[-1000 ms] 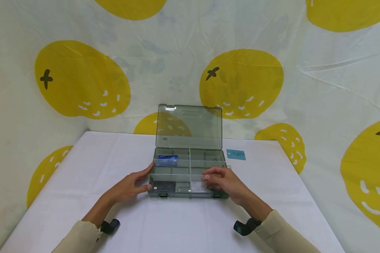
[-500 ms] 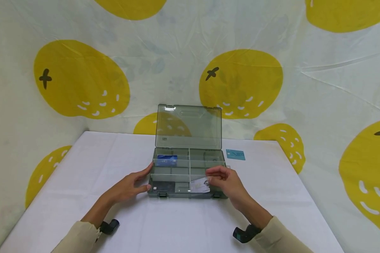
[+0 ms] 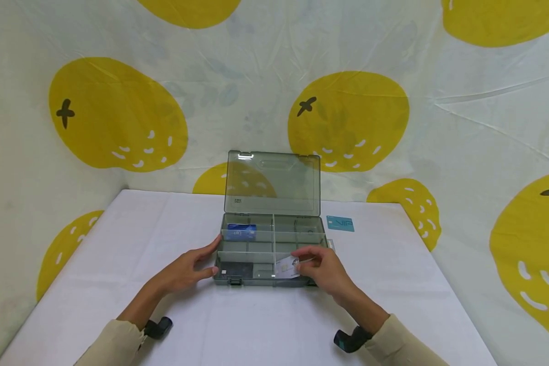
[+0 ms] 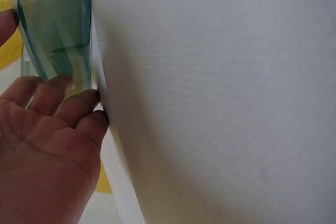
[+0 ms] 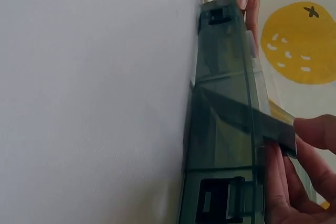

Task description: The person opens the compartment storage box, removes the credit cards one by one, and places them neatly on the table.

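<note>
A translucent grey-green compartment box (image 3: 261,247) stands on the white table, its lid (image 3: 274,178) raised at the back. In the head view my left hand (image 3: 189,265) rests against the box's left side, with the thumb at the front corner. The left wrist view shows its fingers loosely bent beside the box wall. My right hand (image 3: 322,267) pinches a white card (image 3: 285,267) between thumb and fingers, tilted in the front right compartment. From the right wrist, that card (image 5: 281,132) is seen edge-on behind the clear front wall. A dark card (image 3: 238,270) lies in the front left compartment.
A blue card (image 3: 241,232) lies in the back left compartment. On the table behind the box's right side is a teal card marked VIP (image 3: 340,223). A small pale thing (image 3: 331,244) shows at the box's right edge. A fruit-patterned cloth hangs behind.
The white card has gone from lying low in the front right compartment to being raised at its right end in my right hand. That hand shifted slightly right, then back left; my left hand stayed put.
</note>
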Tool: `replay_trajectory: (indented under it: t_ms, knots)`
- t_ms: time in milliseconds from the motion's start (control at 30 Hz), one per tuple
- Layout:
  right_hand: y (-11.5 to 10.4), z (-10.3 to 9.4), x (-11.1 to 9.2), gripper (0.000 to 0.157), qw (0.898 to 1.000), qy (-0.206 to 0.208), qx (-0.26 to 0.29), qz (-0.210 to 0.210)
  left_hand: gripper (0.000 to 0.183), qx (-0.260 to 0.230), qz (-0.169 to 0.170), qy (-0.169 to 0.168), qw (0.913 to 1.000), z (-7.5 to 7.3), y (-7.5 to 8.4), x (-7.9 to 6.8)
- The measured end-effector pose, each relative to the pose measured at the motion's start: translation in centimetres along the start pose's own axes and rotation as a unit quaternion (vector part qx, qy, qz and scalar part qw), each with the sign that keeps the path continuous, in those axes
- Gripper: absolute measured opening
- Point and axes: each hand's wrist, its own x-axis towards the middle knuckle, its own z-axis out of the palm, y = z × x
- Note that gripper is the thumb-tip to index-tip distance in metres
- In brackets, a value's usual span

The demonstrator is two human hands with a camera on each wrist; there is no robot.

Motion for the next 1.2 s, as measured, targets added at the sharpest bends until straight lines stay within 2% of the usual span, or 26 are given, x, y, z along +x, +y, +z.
replay_trajectory:
  t_ms: [100,233,467,667,967,1200]
  knots:
    - [0.3,-0.1,0.2,0.029,0.999,-0.015,-0.027,-0.017,0.089,-0.001,-0.002,0.0,1.0,0.0,0.1,0.0]
    - [0.5,-0.9,0.2,0.028,0.998,-0.03,-0.035,-0.037,0.09,-0.001,-0.002,0.0,1.0,0.0,0.1,0.0]
    - [0.3,-3.4,0.3,0.029,0.998,-0.04,0.012,-0.048,0.088,-0.005,0.005,0.0,1.0,-0.1,0.2,-0.1]
    - [0.4,-5.8,1.0,0.031,0.999,-0.007,0.041,-0.007,0.088,-0.003,0.006,-0.001,1.0,-0.1,0.2,0.0]
    - [1.8,-9.7,2.2,0.045,0.996,0.019,0.086,-0.009,0.088,-0.003,0.01,0.0,0.9999,-0.1,0.0,0.0]
    - [3.3,-12.0,3.5,0.045,0.993,0.056,0.103,0.017,0.087,-0.005,0.016,-0.001,0.9999,-0.2,0.1,-0.1]
